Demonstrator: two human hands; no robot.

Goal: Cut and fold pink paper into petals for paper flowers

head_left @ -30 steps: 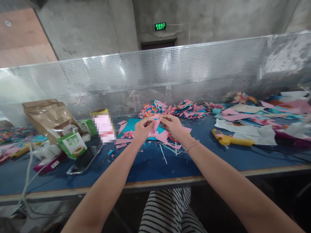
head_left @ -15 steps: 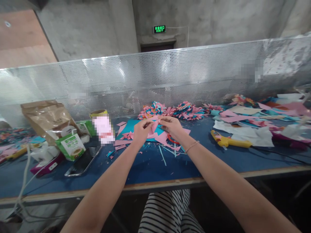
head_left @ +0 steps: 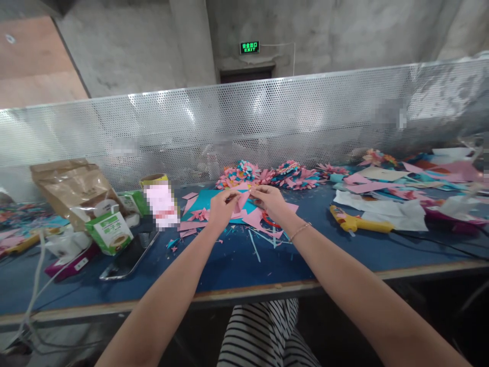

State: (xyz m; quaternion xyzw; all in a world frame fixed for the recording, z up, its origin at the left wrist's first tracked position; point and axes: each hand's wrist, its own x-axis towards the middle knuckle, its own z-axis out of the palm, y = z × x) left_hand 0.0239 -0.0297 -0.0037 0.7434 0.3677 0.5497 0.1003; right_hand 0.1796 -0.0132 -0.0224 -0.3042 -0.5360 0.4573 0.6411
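Between my two hands is a small folded piece of pink paper [head_left: 241, 202], held above the table. My left hand [head_left: 222, 208] pinches its left side with fingers closed. At its upper right, the fingertips of my right hand [head_left: 270, 201] are closed on the same paper. Below lies a sheet of blue paper [head_left: 206, 198] with pink paper scraps [head_left: 188, 225] on and around it. Red-handled scissors [head_left: 270, 219] rest partly hidden under my right hand. Behind stand pink, blue and orange paper flower clusters [head_left: 292, 176].
A yellow glue gun [head_left: 361, 223] with a black cord lies right, near white tissue and a heap of paper offcuts [head_left: 376, 178]. On the left are a phone [head_left: 129, 259], a green-and-white carton [head_left: 109, 232], a brown bag [head_left: 74, 188] and a tissue pack [head_left: 71, 260]. A perforated metal screen [head_left: 171, 127] stands behind.
Both hands stay almost in place on the pink paper, with only slight finger movement. The whole view has shifted a little.
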